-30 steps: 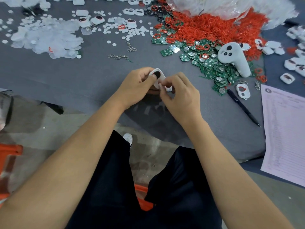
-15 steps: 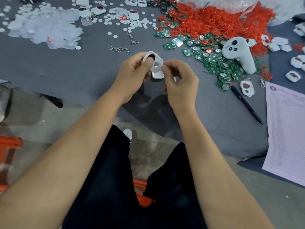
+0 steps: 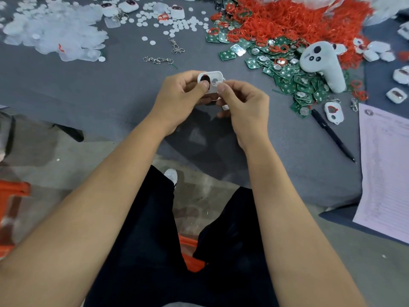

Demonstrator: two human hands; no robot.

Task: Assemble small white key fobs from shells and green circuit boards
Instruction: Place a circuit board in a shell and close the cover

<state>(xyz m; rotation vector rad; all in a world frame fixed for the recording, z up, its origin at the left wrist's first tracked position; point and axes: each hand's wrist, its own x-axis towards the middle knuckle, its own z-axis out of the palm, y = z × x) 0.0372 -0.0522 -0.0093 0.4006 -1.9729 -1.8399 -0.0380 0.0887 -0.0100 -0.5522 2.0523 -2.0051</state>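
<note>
Since half a second ago the small white plastic key fob shell [image 3: 211,82] has tilted flatter toward the camera, and the right thumb now sits on its round hole. Left hand [image 3: 181,96] pinches the shell's left edge, thumb beside the dark oval window. Right hand [image 3: 242,103] pinches the right side, fingers curled. Shell is held above the grey desk [image 3: 110,89], clear of it. Green circuit boards [image 3: 294,78] lie heaped to the right, beside red rubber rings [image 3: 287,18]. Risk: uneven thumb pressure could skew the halves or pop the insert out.
</note>
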